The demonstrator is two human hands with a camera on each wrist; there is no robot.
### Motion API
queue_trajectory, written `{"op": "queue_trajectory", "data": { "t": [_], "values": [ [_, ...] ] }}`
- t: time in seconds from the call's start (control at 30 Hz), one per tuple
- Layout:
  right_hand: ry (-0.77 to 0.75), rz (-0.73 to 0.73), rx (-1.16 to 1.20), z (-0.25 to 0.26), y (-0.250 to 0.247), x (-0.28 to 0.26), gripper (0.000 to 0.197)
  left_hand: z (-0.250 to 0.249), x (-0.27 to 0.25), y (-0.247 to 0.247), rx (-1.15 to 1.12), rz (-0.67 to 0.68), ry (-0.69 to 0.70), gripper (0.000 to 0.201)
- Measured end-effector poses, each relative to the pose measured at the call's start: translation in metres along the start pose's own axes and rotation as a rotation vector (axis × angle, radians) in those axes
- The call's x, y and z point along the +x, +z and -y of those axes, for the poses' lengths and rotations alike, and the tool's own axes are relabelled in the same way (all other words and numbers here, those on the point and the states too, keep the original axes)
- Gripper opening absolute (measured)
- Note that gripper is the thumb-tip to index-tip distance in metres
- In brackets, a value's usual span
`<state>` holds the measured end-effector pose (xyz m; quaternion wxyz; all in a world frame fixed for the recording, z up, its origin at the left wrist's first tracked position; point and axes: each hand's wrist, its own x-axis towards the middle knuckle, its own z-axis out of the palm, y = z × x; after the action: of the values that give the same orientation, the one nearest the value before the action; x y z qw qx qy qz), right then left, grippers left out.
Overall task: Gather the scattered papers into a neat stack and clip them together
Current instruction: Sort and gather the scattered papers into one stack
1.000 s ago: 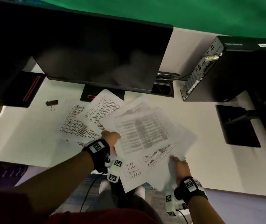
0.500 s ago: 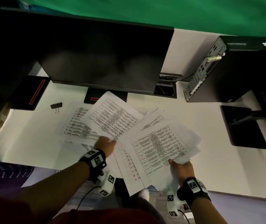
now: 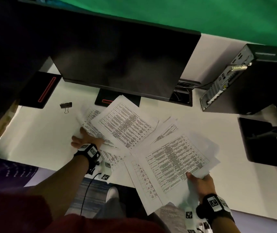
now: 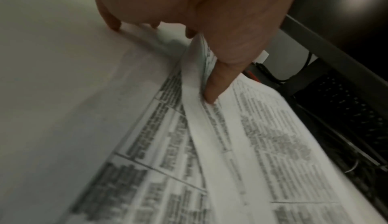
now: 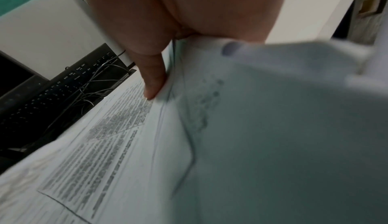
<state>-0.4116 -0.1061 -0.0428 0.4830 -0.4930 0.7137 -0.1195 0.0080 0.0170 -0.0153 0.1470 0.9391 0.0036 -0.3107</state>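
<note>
Printed white sheets lie fanned across the white desk [image 3: 38, 142]. My left hand [image 3: 82, 136] is at the left of the spread and pinches the lifted edge of the left sheets [image 3: 126, 125]; in the left wrist view its thumb [image 4: 216, 84] lies on top of the paper [image 4: 252, 144] and the fingers curl below. My right hand [image 3: 197, 179] grips the near right corner of a loose bundle [image 3: 176, 158], thumb [image 5: 154, 81] on top of the bundle [image 5: 109, 136]. A black binder clip [image 3: 65, 105] lies alone on the desk, far left of the papers.
A dark monitor [image 3: 121, 61] stands behind the papers, its base [image 3: 105, 100] partly under a sheet. A black computer tower [image 3: 245, 81] is at the back right, a black stand base [image 3: 260, 142] on the right, another black base [image 3: 40, 89] at the left.
My left hand has moved left from the middle of the pile and taken hold of the left sheets. The right hand's bundle has shifted a little to the right and nearer.
</note>
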Motion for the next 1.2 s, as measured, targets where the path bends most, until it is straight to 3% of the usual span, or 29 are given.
{"op": "queue_trajectory", "data": {
  "t": [0.07,0.27,0.4,0.53,0.8,0.9,1.0,1.07,1.13,1.2],
  "values": [
    [-0.005,0.006,-0.047,-0.004,-0.009,0.006,0.041,-0.011,-0.008,0.003,-0.127,-0.019,-0.034,0.118],
    [0.017,0.04,-0.093,-0.012,-0.009,0.018,0.046,-0.035,-0.04,0.007,-0.4,-0.059,-0.232,0.112],
    [0.009,0.035,-0.08,-0.01,-0.01,0.014,0.034,-0.038,-0.042,0.007,-0.568,0.071,-0.306,0.115],
    [0.008,0.036,-0.066,-0.014,-0.009,0.016,0.043,-0.021,-0.035,0.011,-0.559,0.334,-0.251,0.084],
    [0.022,0.044,-0.059,-0.021,-0.009,0.024,0.049,-0.02,-0.053,-0.002,-0.734,0.214,-0.228,0.114],
    [0.011,0.045,-0.056,-0.02,-0.009,0.023,0.047,-0.01,-0.06,0.008,-0.636,0.219,-0.291,0.121],
    [0.001,0.052,-0.057,-0.019,-0.009,0.021,0.043,-0.005,-0.068,0.017,-0.617,0.228,-0.292,0.109],
    [-0.013,0.052,-0.057,-0.02,-0.009,0.022,0.043,-0.01,-0.069,0.017,-0.684,0.141,-0.213,0.092],
    [-0.035,0.045,-0.053,-0.023,-0.009,0.023,0.05,-0.017,-0.066,0.013,-0.784,0.097,-0.186,0.087],
    [-0.036,0.042,-0.045,-0.023,-0.008,0.023,0.057,-0.02,-0.068,0.008,-0.814,0.144,-0.204,0.085]
  ]
}}
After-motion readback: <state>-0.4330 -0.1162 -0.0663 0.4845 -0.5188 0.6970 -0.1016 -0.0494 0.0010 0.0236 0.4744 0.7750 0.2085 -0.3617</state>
